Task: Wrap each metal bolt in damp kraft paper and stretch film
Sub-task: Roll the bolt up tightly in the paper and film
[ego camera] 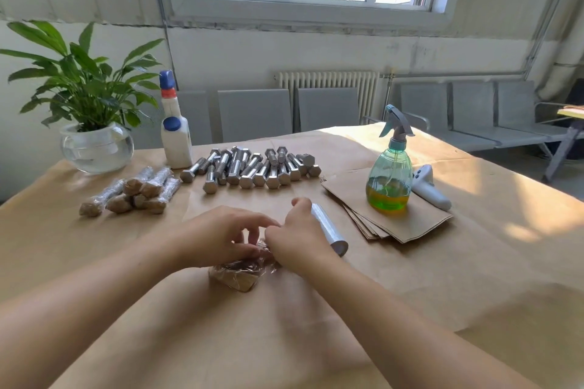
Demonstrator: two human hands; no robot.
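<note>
Fingers of both hands meet over one paper-wrapped bolt (237, 276) lying near the front of the desk (284, 341). The left hand (221, 235) curls its grip down onto the far end of the bundle, fingertips pinching film and paper together there. The right hand (298, 238) curls its grip at the same end, seemingly holding the clear stretch film (its fingertips are hidden, so exactly what they pinch I cannot tell). The near end of the bolt shows brown kraft paper under a loose, crinkled layer of film.

This looks like the film-wrapping stage. To do it well, I would keep the film taut while rolling the bolt, overlap each turn, and fold the ends in so no damp paper stays exposed.

Just beside the right hand lies the stretch film roll (330, 232). Further right sits a stack of kraft paper sheets (410, 224) with a green spray bottle (390, 174) standing on it. Behind the hands, a pile of bare bolts (252, 167) waits; to the left, finished wrapped bolts (132, 194) lie clustered, so the job seems well short of half done.
</note>
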